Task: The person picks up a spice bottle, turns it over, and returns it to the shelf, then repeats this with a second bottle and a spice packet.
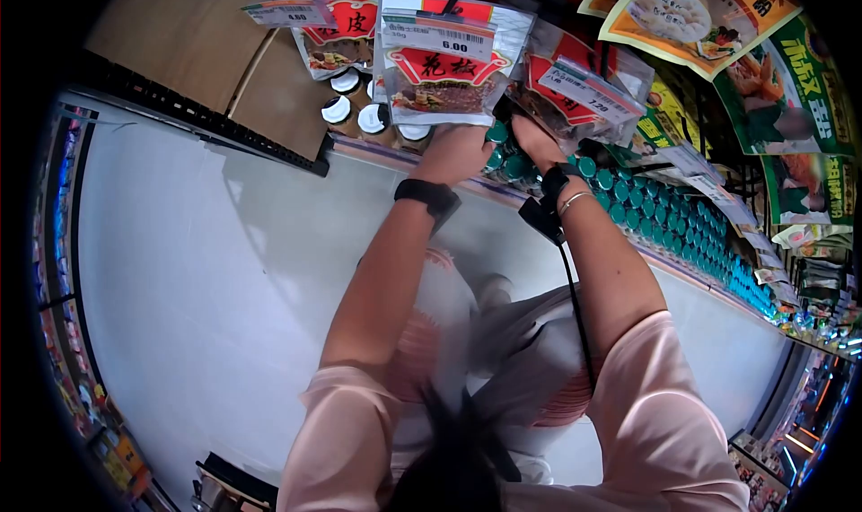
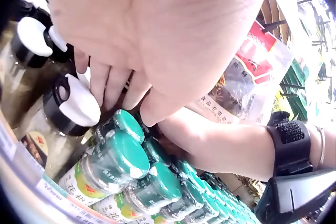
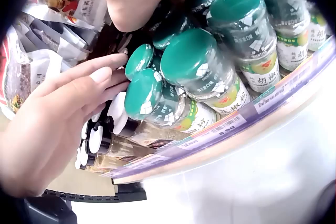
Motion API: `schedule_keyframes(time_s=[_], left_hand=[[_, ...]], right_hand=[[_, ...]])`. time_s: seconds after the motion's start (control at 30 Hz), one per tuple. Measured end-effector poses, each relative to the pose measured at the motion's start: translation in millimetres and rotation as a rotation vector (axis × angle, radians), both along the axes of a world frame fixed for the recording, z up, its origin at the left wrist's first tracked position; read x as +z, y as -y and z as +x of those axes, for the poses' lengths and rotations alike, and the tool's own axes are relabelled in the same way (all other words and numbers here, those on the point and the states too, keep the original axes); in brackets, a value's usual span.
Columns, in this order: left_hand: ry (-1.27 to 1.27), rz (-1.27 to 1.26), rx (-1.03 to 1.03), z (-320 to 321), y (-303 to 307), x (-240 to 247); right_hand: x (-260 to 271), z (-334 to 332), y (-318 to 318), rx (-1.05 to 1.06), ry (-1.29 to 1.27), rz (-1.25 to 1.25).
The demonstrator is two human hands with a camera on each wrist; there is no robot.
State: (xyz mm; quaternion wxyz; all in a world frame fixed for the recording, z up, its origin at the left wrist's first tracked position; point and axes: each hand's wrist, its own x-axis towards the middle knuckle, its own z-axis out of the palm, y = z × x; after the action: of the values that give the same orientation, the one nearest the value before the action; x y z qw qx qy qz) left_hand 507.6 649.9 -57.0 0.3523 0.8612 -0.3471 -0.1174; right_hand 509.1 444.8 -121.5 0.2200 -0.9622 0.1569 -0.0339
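Rows of spice jars with green lids [image 3: 189, 56] stand along a shelf, beside jars with white flip-top lids [image 2: 79, 106]. My left hand [image 1: 456, 153] reaches in where the two kinds meet. In the right wrist view, its fingers [image 3: 97, 69] stretch out nearly straight, tips right at the end green-lidded jars. Close by, my right hand [image 1: 536, 140] dips in among the green lids from above, under a hanging spice packet [image 1: 566, 90]. Most of its fingers are hidden behind the jars, so I cannot tell what they hold.
Hanging spice packets [image 1: 444, 81] with price tags crowd above the jars. The shelf edge [image 3: 220, 129] carries a label strip. Left of the jars is a bare wooden shelf board [image 1: 193, 36]. Pale floor [image 1: 180, 270] lies below, with another stocked shelf at the far left.
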Motion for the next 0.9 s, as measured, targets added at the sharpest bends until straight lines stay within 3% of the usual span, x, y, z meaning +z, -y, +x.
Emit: schedule_keyframes(time_s=[0.23,0.37,0.5,0.67,0.9], left_hand=[[-0.058,0.024,-0.058,2.5,-27.1,9.5],[-0.182,-0.026,0.020,2.7,-38.4,9.9],[-0.264,0.036,0.024,6.9,-43.7,14.2],[-0.269,0.024,0.079,4.9,-42.3,9.7],[-0.328,0.006,0.043,9.8,-44.4,5.8]], right_hand=[[12.7,-0.5,-6.1,-0.006,0.008,0.004],[34.1,-12.9,-5.3,-0.019,-0.008,0.043],[41.7,-23.4,-6.7,-0.088,0.069,-0.111],[35.1,-26.9,8.3,-0.019,0.128,0.012],[51.6,-35.2,2.5,-0.104,0.067,0.020]])
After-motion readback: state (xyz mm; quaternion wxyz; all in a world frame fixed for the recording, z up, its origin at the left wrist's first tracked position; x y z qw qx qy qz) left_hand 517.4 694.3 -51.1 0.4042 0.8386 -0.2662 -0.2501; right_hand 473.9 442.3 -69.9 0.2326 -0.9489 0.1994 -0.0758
